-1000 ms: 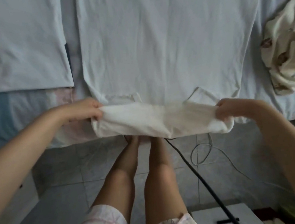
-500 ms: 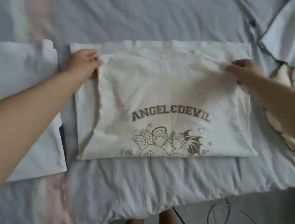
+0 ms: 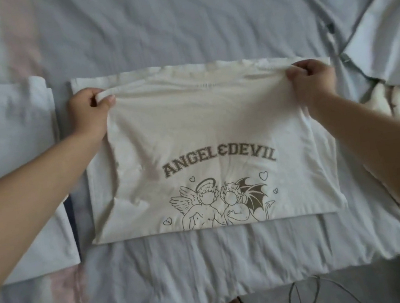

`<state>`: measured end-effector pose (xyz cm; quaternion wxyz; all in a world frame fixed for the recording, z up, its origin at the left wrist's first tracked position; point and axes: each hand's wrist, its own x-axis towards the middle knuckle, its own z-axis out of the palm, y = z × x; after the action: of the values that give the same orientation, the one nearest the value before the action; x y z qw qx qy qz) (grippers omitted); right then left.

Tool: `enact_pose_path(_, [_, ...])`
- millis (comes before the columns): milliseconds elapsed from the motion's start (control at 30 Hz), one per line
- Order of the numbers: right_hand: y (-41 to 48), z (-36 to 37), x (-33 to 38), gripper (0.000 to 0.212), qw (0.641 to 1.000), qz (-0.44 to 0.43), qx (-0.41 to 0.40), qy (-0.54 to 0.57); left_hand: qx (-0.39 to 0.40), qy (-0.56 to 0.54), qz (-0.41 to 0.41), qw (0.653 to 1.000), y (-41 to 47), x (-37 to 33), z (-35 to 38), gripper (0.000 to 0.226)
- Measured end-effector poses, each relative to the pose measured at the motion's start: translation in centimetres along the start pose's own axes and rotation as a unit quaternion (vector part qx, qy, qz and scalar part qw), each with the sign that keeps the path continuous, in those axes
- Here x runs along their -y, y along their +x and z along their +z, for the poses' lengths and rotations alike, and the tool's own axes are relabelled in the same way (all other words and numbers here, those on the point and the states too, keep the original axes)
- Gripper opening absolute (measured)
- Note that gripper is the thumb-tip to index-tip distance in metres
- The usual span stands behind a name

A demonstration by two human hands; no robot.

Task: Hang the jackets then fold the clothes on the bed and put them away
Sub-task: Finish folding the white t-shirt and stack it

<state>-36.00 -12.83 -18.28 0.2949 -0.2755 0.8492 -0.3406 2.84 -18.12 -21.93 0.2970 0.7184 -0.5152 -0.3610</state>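
At the far left, a folded white garment (image 3: 15,174) lies flat on the grey-blue bed sheet (image 3: 178,23). Just beside it, your left hand (image 3: 88,112) pinches the top left corner of the cream T-shirt (image 3: 204,130), fingers curled over the edge. The T-shirt lies folded in the middle of the bed, its ANGEL & DEVIL print facing up. Your right hand (image 3: 311,82) grips the top right corner the same way. Further right, a crumpled cream garment (image 3: 394,104) lies partly under the edge of a pale blue garment (image 3: 382,45).
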Motion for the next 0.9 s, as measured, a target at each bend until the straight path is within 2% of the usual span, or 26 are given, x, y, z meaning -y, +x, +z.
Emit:
enact_pose_path(133, [0.7,0.2,-1.3,0.001,0.999,0.043,-0.013,-0.012,0.009,0.0,0.009,1.0,0.5,-0.7,0.5,0.034])
enact_pose_path(333, [0.6,0.4,-1.7,0.011,0.997,0.073,-0.033,0.011,0.004,0.009,0.006,1.0,1.5,-1.2,0.6,0.035])
enact_pose_path(400, [0.2,0.4,-1.5,0.024,0.997,0.058,-0.042,-0.011,-0.018,0.021,-0.004,1.0,0.9,-0.8,0.9,0.033])
enact_pose_path(500, [-1.7,1.0,-1.4,0.057,0.993,-0.008,-0.052,-0.108,-0.056,-0.011,-0.03,0.998,-0.9,-0.6,1.4,0.014])
enact_pose_path(567, [-4.1,1.4,-2.2,0.062,0.984,-0.084,-0.081,-0.133,-0.089,-0.049,-0.049,0.994,-2.9,-0.2,1.4,0.022])
enact_pose_path(633, [-7.4,1.3,-4.0,0.058,0.974,-0.1,-0.134,-0.152,-0.107,-0.032,-0.069,0.991,-6.3,0.8,1.0,0.021])
enact_pose_path(700, [-10.9,0.7,-7.0,0.052,0.974,-0.075,-0.142,-0.16,-0.087,-0.003,-0.074,0.993,-10.5,1.8,0.4,0.029])
enact_pose_path(767, [-14.6,-0.7,-10.3,0.048,0.974,-0.049,-0.136,-0.176,-0.058,0.039,-0.077,0.995,-14.1,3.3,-0.7,0.028])
enact_pose_path(900, [-18.5,-3.9,-14.9,0.04,0.961,0.067,-0.16,-0.214,-0.058,0.077,-0.085,0.992,-17.6,6.6,-2.8,0.026])
